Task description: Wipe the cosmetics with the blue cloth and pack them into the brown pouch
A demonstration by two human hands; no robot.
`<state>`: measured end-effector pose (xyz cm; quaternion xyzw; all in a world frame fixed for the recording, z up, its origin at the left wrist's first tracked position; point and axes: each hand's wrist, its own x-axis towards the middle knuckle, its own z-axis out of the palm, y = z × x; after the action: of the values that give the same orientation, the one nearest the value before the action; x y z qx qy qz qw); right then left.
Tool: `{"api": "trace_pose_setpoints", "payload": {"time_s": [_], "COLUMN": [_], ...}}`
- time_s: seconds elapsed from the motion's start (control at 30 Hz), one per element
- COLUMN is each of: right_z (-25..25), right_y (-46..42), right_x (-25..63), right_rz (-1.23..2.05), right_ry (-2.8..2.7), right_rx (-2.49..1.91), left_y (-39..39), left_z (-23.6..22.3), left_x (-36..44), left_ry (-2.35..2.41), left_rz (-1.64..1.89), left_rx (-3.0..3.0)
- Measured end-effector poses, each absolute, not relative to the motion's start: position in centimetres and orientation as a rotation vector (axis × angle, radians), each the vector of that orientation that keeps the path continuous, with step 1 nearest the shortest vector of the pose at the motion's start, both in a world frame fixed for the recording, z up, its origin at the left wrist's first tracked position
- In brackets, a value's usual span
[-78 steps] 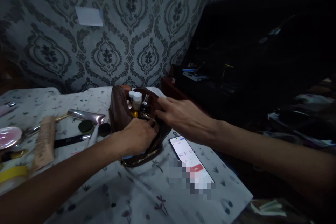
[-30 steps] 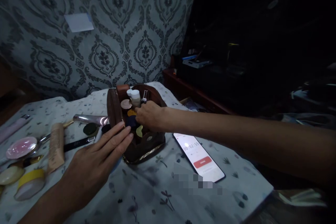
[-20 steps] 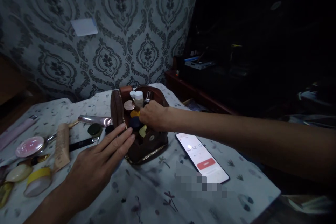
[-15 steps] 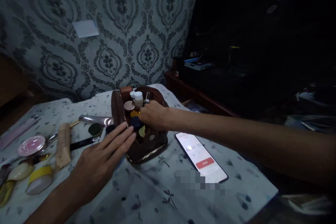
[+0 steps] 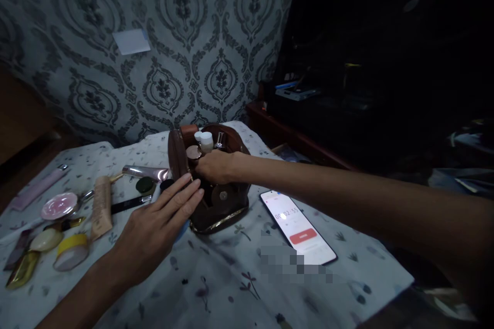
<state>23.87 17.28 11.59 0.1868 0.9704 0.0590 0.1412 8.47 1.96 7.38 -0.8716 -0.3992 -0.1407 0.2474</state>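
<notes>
A brown zippered bag (image 5: 237, 203) stands unzipped on the patterned cloth. My right hand (image 5: 214, 167) reaches down inside it, its fingers hidden among the contents. Around that hand are white-capped bottles (image 5: 206, 142), a round compact (image 5: 193, 152) and a shiny narrow tube (image 5: 221, 140). My left hand (image 5: 156, 221) has its fingers stretched out, the tips lying against the bag's near left edge. Something light blue shows partly beneath this palm. Just beyond the left fingers lie a dark round jar (image 5: 145, 185) and a silvery pink tube (image 5: 144, 171).
Left on the cloth lie a beige tube (image 5: 102, 206), a pink compact (image 5: 59, 206), a yellow-lidded jar (image 5: 72, 252), a black pen-like stick (image 5: 130, 204) and a gold-coloured item (image 5: 23, 270). A lit phone (image 5: 299, 229) lies to the right. Patterned wall behind.
My right hand has moved left and deeper into the bag; the dark blue and yellow items near it are out of sight. My left hand stays at the edge. The view has shifted slightly.
</notes>
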Motion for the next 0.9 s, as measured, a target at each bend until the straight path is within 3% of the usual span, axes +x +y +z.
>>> {"api": "trace_pose_setpoints", "payload": {"time_s": [0.57, 0.9], "right_z": [14.2, 17.2], "right_y": [17.0, 16.7], "right_x": [29.4, 28.8], "right_rz": [0.370, 0.204], "right_ry": [2.774, 2.537], "right_rx": [0.593, 0.750], "left_y": [1.8, 1.9], "left_z": [6.3, 6.0], "left_x": [8.3, 8.4], "left_ry": [-1.164, -1.157], "left_rz": [-0.364, -0.484], "left_rx": [-2.361, -2.394]}}
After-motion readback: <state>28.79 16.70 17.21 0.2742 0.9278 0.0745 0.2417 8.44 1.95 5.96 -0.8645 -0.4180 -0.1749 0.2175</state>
